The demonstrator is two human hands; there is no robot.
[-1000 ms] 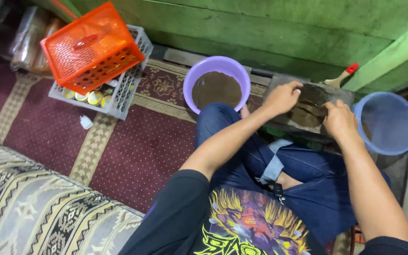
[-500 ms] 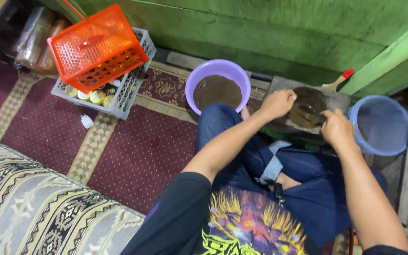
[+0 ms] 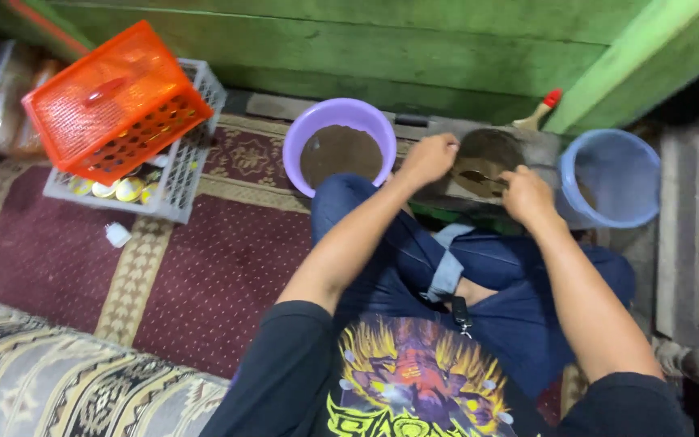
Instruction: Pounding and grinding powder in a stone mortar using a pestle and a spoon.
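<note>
- My left hand [image 3: 429, 159] sits curled on the left rim of the round dark brown piece [image 3: 487, 158] lying on the grey stone slab [image 3: 537, 150] in front of my crossed legs; the fingers are folded over its edge, which reads to me as pinning it so it cannot slide.
- My right hand [image 3: 527, 197] is closed at the piece's lower right edge, fingers bent in toward the palm. A small pale sliver shows just left of the knuckles, but I cannot tell whether it is a tool held in that hand or part of the piece.
- The slab lies flat, close to my knees, so both hands reach it with the arms bent.
- The purple plastic basin of muddy brown liquid [image 3: 338, 150] stands just left of the slab, beside my left knee, within easy reach of the left hand.
- The light blue plastic bucket [image 3: 611, 180] stands just right of the slab, near the right hand.
- A wooden-handled brush with a red tip [image 3: 540, 111] rests at the slab's far edge against the green plank wall [image 3: 382, 48].
- Well off to the left, an orange plastic crate [image 3: 111, 101] lies tilted on a grey plastic crate [image 3: 180, 182], on the maroon patterned carpet [image 3: 204, 275].
</note>
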